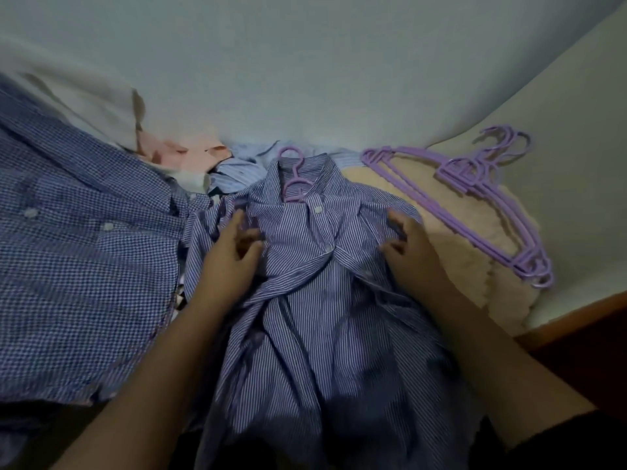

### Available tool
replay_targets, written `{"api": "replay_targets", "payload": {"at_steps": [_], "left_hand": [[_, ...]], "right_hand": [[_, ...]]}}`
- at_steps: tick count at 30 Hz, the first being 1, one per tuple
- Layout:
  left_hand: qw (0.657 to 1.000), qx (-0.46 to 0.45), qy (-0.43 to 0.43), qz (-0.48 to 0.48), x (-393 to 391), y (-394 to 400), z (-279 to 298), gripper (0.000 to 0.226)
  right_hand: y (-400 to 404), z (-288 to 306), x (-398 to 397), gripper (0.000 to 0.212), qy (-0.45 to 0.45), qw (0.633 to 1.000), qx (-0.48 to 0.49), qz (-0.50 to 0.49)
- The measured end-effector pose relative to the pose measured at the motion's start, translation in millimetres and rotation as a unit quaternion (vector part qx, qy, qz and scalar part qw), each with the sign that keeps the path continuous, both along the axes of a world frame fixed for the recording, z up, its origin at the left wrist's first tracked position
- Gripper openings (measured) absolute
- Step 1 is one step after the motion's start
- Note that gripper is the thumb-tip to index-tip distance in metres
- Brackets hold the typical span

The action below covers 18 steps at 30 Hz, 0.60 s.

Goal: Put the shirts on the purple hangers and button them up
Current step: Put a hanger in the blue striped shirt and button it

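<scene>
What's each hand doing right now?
Left hand: open, fingers resting on the striped shirt.
Right hand: fingers curled, gripping the striped shirt.

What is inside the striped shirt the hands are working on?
A purple hanger: its hook and neck stick out of the collar of the striped shirt. The hanger's arms are covered by fabric. The left hand and right hand rest on the shirt's shoulders.
</scene>
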<state>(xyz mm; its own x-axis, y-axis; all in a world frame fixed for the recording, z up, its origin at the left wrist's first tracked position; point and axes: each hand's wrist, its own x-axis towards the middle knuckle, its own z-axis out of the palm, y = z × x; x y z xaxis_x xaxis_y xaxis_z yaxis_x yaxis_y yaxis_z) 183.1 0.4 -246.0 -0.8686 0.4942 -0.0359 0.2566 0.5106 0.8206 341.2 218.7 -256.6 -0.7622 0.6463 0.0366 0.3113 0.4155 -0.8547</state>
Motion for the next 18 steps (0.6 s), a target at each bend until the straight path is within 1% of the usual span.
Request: {"api": "replay_targets", "payload": {"at_steps": [1,3,6,8,11,13,15,18], "left_hand": [[0.999,-0.021,0.036,0.004,9,-9,1,0.055],[0.995,-0.062,0.078,0.011,26,-28,1,0.040],[0.989,-0.124,0.085,0.017,40,-50,-3,0.029],[0.981,-0.179,0.079,0.005,45,-61,-5,0.032],[0.956,-0.287,0.051,-0.038,48,-72,-8,0.051],[0.942,-0.325,0.059,-0.055,53,-74,-4,0.056],[0.943,-0.316,0.091,-0.046,62,-73,5,0.056],[0.959,-0.235,0.158,0.004,90,-72,25,0.052]], "right_hand": [[-7,1,12,0.047,0.010,1.000,0.022,-0.007],[-22,3,36,0.040,0.029,0.998,0.053,-0.020],[-44,3,70,0.038,-0.007,0.996,0.082,-0.040],[-54,1,87,0.038,-0.023,0.994,0.096,-0.053],[-64,-3,107,0.041,-0.048,0.990,0.102,-0.083],[-69,0,115,0.041,-0.070,0.989,0.101,-0.085],[-75,4,119,0.038,-0.070,0.988,0.117,-0.075],[-87,10,118,0.037,-0.052,0.990,0.123,-0.046]]}}
